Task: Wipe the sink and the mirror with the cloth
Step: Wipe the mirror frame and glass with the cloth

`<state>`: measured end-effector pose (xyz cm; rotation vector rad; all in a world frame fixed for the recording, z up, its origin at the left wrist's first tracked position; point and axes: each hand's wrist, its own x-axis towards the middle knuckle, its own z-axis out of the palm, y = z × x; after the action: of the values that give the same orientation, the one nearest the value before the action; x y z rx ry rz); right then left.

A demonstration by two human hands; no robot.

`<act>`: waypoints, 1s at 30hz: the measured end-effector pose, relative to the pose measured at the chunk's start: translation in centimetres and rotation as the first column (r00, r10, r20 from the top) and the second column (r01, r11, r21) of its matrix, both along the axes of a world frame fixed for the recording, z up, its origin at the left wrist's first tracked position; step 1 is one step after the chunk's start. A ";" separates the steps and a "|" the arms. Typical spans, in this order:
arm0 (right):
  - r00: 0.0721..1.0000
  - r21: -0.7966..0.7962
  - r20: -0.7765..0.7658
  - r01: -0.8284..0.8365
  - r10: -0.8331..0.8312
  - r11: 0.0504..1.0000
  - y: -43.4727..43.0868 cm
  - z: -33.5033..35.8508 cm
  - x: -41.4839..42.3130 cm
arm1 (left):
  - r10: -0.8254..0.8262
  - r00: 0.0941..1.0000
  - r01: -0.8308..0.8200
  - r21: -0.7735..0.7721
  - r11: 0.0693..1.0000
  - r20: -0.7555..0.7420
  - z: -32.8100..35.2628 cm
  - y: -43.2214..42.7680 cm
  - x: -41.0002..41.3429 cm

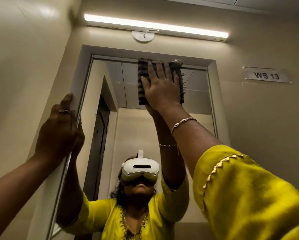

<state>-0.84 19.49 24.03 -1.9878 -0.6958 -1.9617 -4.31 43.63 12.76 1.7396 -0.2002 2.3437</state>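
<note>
The wall mirror (pixel 197 101) fills the middle of the view inside a pale frame. A dark striped cloth (pixel 142 78) lies flat against the glass near its top edge. My right hand (pixel 160 87) presses on the cloth with fingers spread, palm flat. My left hand (pixel 58 135) rests on the left edge of the mirror frame (pixel 79 80), fingers curled over it, a ring on one finger. The sink is out of view. The glass reflects a person in a yellow top wearing a white headset.
A lit tube lamp (pixel 155 25) runs along the wall above the mirror, with a round white fitting (pixel 142 36) under it. A paper label reading WS 13 (pixel 266 75) is stuck on the right wall. A side wall stands close on the left.
</note>
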 end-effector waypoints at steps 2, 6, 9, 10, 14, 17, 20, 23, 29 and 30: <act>1.000 0.032 -0.016 0.020 -0.019 0.999 -2.1 0.0 0.7 | -0.016 1.000 0.016 -0.029 0.999 0.011 0.0 0.2 0.2; 0.997 0.108 -0.051 0.070 -0.064 0.992 -6.2 -0.1 2.0 | -0.023 1.000 0.023 -0.027 0.999 0.012 0.0 -0.5 -0.3; 0.994 0.155 -0.053 0.107 -0.100 0.982 -8.4 -0.2 2.8 | -0.037 0.999 0.038 -0.040 0.998 0.034 0.0 -0.5 -0.2; 0.992 0.167 -0.048 0.120 -0.113 0.979 -8.9 -0.2 3.0 | -0.043 0.998 0.044 -0.047 0.998 0.040 0.2 -0.3 0.0; 0.992 0.227 -0.069 0.123 -0.110 0.966 -8.7 -0.5 3.2 | -0.016 0.997 0.020 -0.056 0.998 0.071 0.0 -0.3 0.0; 0.989 0.295 -0.116 0.118 -0.087 0.948 -7.3 -1.0 2.8 | 0.029 0.999 -0.029 -0.010 1.000 -0.014 -0.4 -1.4 -1.2; 0.990 0.293 -0.129 0.090 -0.054 0.952 -4.6 -2.0 1.8 | 0.003 0.998 -0.004 -0.017 1.000 -0.059 -0.6 -2.3 -2.5; 0.995 0.254 -0.088 0.058 -0.037 0.965 -0.7 -3.3 0.5 | -0.030 0.997 0.027 -0.048 0.998 -0.072 -0.7 -2.7 -2.8; 0.997 0.150 -0.054 -0.041 0.050 0.988 7.7 -4.7 -2.4 | -0.062 0.995 0.051 -0.135 0.990 -0.075 -1.7 -3.1 -3.3; 0.997 0.127 -0.051 -0.057 0.064 0.990 9.0 -4.9 -2.9 | -0.056 0.995 0.044 -0.145 0.988 -0.080 -1.8 -3.0 -3.3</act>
<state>-3.70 28.45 19.13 -1.9161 -0.5968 -1.8605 -7.56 40.64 10.94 1.7386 -0.0597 2.1866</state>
